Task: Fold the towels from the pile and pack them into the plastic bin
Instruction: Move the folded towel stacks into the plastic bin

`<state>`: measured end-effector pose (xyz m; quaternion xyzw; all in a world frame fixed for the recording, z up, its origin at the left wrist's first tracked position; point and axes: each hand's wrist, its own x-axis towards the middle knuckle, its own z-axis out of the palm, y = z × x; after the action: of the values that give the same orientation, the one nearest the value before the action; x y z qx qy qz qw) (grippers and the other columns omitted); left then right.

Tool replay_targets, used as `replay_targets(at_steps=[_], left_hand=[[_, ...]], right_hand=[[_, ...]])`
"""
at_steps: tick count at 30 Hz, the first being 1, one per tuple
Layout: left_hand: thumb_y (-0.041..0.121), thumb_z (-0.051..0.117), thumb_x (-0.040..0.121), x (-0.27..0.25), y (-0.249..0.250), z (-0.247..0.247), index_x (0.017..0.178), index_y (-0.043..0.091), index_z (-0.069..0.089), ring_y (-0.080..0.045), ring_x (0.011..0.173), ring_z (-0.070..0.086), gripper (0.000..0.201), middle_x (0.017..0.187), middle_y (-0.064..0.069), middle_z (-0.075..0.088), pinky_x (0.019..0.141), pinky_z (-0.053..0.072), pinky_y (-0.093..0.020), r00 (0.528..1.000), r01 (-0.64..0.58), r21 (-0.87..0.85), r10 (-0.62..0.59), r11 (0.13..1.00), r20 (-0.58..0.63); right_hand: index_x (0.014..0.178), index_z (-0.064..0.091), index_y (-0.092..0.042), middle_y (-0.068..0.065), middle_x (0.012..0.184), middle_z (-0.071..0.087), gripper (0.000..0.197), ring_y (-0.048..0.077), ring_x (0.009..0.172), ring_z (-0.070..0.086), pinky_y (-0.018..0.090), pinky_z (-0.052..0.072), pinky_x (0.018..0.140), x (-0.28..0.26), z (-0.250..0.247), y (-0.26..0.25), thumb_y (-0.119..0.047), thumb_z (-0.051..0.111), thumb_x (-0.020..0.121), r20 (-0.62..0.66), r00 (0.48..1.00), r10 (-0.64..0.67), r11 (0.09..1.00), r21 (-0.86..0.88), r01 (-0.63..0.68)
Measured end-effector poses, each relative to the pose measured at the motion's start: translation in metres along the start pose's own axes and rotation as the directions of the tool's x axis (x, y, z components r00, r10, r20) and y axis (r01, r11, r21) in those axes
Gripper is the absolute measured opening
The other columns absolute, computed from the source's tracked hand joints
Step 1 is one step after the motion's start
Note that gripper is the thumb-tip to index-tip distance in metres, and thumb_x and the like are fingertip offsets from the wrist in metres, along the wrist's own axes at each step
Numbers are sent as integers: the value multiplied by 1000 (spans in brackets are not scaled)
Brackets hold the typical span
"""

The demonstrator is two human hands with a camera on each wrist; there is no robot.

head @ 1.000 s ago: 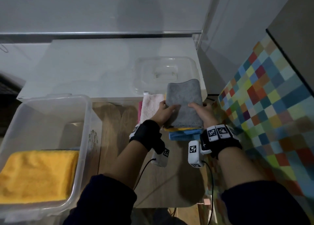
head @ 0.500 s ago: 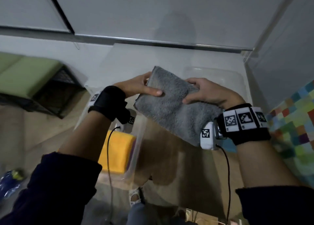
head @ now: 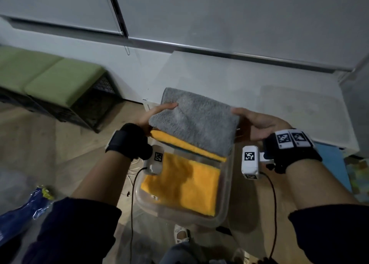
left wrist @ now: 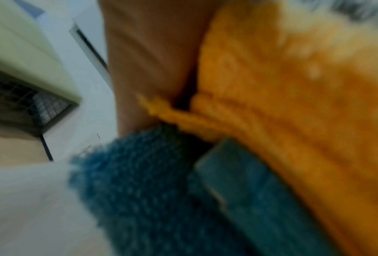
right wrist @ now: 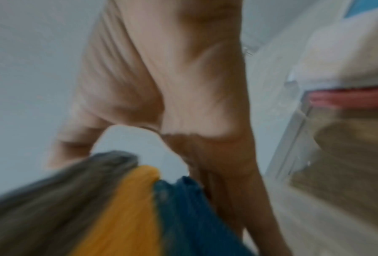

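Left hand: left hand [head: 153, 115] clamps the 9 o'clock edge of a stack of three folded towels, thumb lying on top, fingers under the stack and hidden.
Right hand: right hand [head: 257, 124] clamps the 3 o'clock edge of the same stack, thumb on top; in the right wrist view the fingers run beneath the blue layer.
Stack, counted: three layers, held off the floor. Top, one grey towel [head: 194, 122]; middle, one yellow towel [head: 185, 146], showing as a strip at the 6 o'clock edge; bottom, one blue towel [left wrist: 153, 190], plain in both wrist views, only a thin dark strip in the head view.
Stack, place: above the 12 o'clock end of the bin [head: 228, 186], not yet set in it.
Bin: one clear plastic bin on the wooden floor, its 6 o'clock end nearest the person.
Bin contents: one folded orange towel [head: 185, 186] lying flat on the bottom.
Wrist gear: two black bands, each with a white camera block and black cable.
Surroundings: one white platform [head: 249, 88] at 12 to 2 o'clock; one green-cushioned bench [head: 50, 80] on black crates at 10 o'clock; one blue wrapper [head: 22, 210] on the floor at 8 o'clock.
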<state>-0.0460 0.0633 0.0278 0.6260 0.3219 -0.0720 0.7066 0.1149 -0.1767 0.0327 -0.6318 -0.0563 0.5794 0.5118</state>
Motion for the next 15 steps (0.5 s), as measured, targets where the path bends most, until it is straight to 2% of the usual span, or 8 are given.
replay_targets(at_steps=[2, 4, 6, 7, 8, 10, 13, 15], left_hand=[[34, 51, 92, 5, -5, 1, 93, 10, 64, -14, 68, 69, 27, 78, -2, 73, 66, 56, -21, 999, 28, -47, -27, 999, 20], [36, 55, 89, 9, -8, 5, 90, 10, 62, -14, 64, 67, 27, 71, -2, 71, 60, 54, -19, 996, 79, -31, -78, 996, 39], [35, 58, 87, 16, -12, 6, 89, 10, 60, -17, 70, 63, 25, 75, -5, 68, 66, 52, -24, 986, 163, 11, -163, 987, 26], [33, 55, 89, 20, -13, 7, 89, 10, 59, -19, 73, 61, 24, 80, -7, 66, 69, 50, -28, 979, 199, 28, -200, 980, 28], [32, 51, 91, 24, -14, 8, 89, 10, 59, -21, 74, 59, 23, 84, -9, 65, 71, 49, -30, 972, 229, 44, -230, 973, 37], [31, 48, 94, 32, -15, 14, 88, 9, 57, -25, 77, 58, 24, 90, -13, 62, 74, 49, -32, 963, 268, 70, -270, 961, 22], [23, 45, 96, 48, -19, 22, 75, 8, 54, -25, 68, 53, 28, 78, -13, 56, 65, 46, -29, 957, 289, 109, -284, 951, -67], [18, 42, 97, 56, -19, 29, 62, 8, 58, -25, 63, 49, 40, 73, -13, 52, 62, 44, -30, 950, 311, 159, -300, 937, -92]], right_hand=[[113, 61, -8, 14, 105, 65, 104, 29, 94, 64, 42, 54, 81, 6, 6, 4, -49, 93, 24, 1, 1000, -10, 994, 108, 10], [112, 66, -5, 14, 107, 66, 87, 28, 94, 66, 44, 55, 80, 12, 18, 5, -39, 94, 36, -14, 999, 43, 993, 111, -41], [116, 62, -5, 15, 114, 64, 67, 30, 100, 64, 43, 51, 91, 25, 28, 5, -27, 86, 57, -144, 981, 132, 991, -17, -136], [124, 54, -6, 16, 125, 57, 74, 32, 110, 58, 43, 47, 96, 32, 33, 6, -26, 83, 59, -228, 958, 173, 974, -103, -201], [130, 47, -7, 15, 135, 49, 82, 33, 117, 51, 41, 44, 96, 37, 39, 5, -26, 83, 58, -301, 932, 200, 950, -173, -260], [135, 40, -4, 14, 139, 41, 73, 34, 121, 45, 36, 41, 85, 48, 49, 2, -24, 73, 73, -391, 902, 185, 911, -275, -306], [123, 51, 2, 13, 98, 53, 47, 28, 97, 50, 32, 39, 77, 60, 54, 0, -22, 64, 85, -461, 880, 113, 820, -457, -345], [107, 60, -5, 13, 94, 57, 26, 25, 93, 53, 29, 39, 75, 60, 64, -1, -23, 62, 87, -476, 879, 41, 714, -601, -359]])
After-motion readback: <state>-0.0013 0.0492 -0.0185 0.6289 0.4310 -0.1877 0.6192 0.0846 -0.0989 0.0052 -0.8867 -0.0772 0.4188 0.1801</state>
